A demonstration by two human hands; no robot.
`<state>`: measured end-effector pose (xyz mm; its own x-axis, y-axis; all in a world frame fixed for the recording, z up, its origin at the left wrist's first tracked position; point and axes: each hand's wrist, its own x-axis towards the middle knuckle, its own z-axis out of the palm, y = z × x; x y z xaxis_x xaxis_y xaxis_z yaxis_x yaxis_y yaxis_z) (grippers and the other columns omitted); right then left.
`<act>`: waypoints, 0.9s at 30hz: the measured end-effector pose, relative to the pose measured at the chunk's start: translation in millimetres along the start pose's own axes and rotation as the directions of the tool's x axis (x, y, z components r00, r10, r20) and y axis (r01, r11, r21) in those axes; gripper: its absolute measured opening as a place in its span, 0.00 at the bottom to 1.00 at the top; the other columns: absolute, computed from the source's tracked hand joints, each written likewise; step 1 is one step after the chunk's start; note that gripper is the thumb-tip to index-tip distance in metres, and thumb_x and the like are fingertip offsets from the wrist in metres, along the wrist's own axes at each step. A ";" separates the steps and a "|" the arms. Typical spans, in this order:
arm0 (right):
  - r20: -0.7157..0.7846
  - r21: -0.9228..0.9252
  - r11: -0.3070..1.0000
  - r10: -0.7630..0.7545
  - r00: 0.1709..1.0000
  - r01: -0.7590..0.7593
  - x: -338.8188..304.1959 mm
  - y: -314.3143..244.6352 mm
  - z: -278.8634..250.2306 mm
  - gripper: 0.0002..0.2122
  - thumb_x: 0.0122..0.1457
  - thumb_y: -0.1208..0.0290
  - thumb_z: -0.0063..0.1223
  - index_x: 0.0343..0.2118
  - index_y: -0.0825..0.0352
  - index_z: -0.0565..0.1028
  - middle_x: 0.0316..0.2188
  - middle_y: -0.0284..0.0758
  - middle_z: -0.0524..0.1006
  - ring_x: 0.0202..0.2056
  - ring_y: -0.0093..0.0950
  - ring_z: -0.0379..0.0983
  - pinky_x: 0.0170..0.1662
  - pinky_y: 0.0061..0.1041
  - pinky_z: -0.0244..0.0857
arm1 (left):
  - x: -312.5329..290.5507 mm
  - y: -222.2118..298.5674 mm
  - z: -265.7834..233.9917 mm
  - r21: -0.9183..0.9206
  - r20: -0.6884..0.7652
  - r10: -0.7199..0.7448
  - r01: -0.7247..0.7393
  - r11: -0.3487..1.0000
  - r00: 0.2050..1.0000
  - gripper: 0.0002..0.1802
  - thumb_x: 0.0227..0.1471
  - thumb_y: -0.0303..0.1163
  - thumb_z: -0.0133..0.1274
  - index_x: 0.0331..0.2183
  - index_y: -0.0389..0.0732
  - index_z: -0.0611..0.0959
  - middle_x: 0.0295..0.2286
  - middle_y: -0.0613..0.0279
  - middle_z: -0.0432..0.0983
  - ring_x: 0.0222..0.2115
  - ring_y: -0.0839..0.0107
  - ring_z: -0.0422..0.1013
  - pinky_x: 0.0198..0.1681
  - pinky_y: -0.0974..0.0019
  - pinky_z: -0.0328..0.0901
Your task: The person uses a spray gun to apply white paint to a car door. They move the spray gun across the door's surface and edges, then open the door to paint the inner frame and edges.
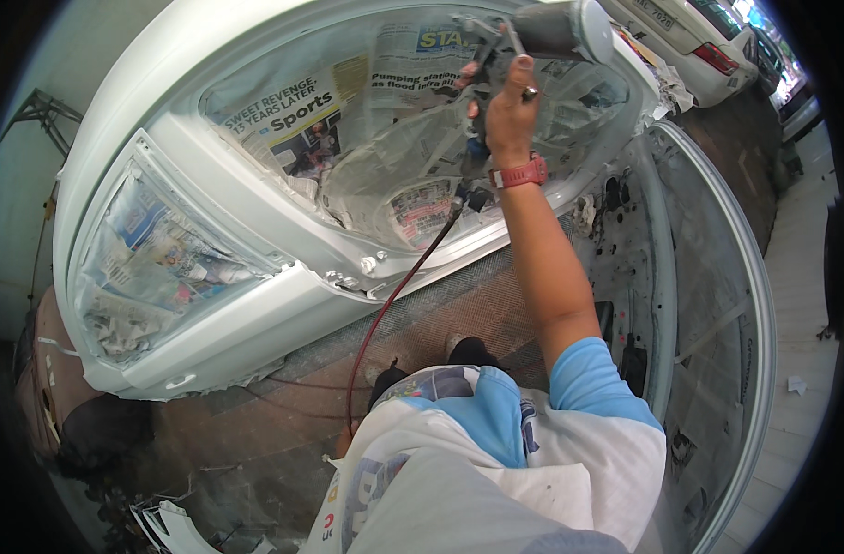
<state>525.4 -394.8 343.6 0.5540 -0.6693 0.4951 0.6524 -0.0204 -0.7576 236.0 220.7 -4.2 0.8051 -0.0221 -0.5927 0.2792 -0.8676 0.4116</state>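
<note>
A spray gun (478, 115) with a grey cup (556, 33) is held up by the right hand (514, 109), the fingers curled around its handle, before newspaper (325, 120) fitted over a white car (217, 180). A red watch (521, 173) is worn on that wrist. A dark red hose (379, 319) is joined to the gun's lower end. The left hand (343, 442) is mostly hidden by the shirt (616, 452); how its fingers are held cannot be told.
</note>
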 end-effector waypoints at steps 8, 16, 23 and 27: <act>-0.295 -0.184 0.980 -0.124 0.947 0.071 30.5 22.0 -98.4 0.24 0.78 0.43 0.37 0.41 0.65 0.69 0.32 0.39 0.81 0.28 0.27 0.82 0.17 0.20 0.67 | 3.2 63.3 -31.6 0.018 -0.095 0.129 -0.128 0.992 0.987 0.26 0.74 0.47 0.46 0.35 0.32 0.78 0.26 0.43 0.76 0.26 0.56 0.70 0.32 0.53 0.67; -0.522 -0.380 0.925 -0.199 0.829 -0.017 62.2 39.2 -190.0 0.32 0.76 0.38 0.36 0.40 0.72 0.72 0.30 0.43 0.82 0.27 0.32 0.83 0.17 0.24 0.70 | 9.8 81.3 -36.3 0.058 -0.051 0.203 -0.200 0.978 0.978 0.23 0.73 0.47 0.48 0.39 0.34 0.81 0.31 0.38 0.80 0.30 0.39 0.75 0.35 0.49 0.68; -0.640 -0.365 0.927 -0.180 0.747 -0.089 67.2 50.0 -204.5 0.27 0.77 0.46 0.39 0.61 0.67 0.74 0.36 0.40 0.85 0.30 0.27 0.83 0.19 0.23 0.72 | -0.8 92.5 -33.3 -0.024 -0.076 0.244 -0.247 0.969 0.967 0.23 0.73 0.47 0.47 0.39 0.34 0.81 0.30 0.38 0.80 0.31 0.39 0.77 0.35 0.47 0.68; -0.501 -0.309 0.951 -0.140 0.854 -0.025 40.4 43.6 -152.6 0.23 0.79 0.47 0.38 0.47 0.65 0.75 0.34 0.36 0.83 0.29 0.25 0.82 0.19 0.21 0.71 | -12.2 97.0 -39.5 -0.004 -0.056 0.232 -0.233 0.973 0.971 0.23 0.73 0.46 0.46 0.39 0.33 0.81 0.29 0.38 0.79 0.30 0.39 0.77 0.35 0.47 0.68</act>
<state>497.3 -536.1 265.6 0.1228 -0.9407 0.3164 0.4472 -0.2321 -0.8638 273.9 156.4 70.3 0.8759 -0.1953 -0.4413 0.0861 -0.8366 0.5410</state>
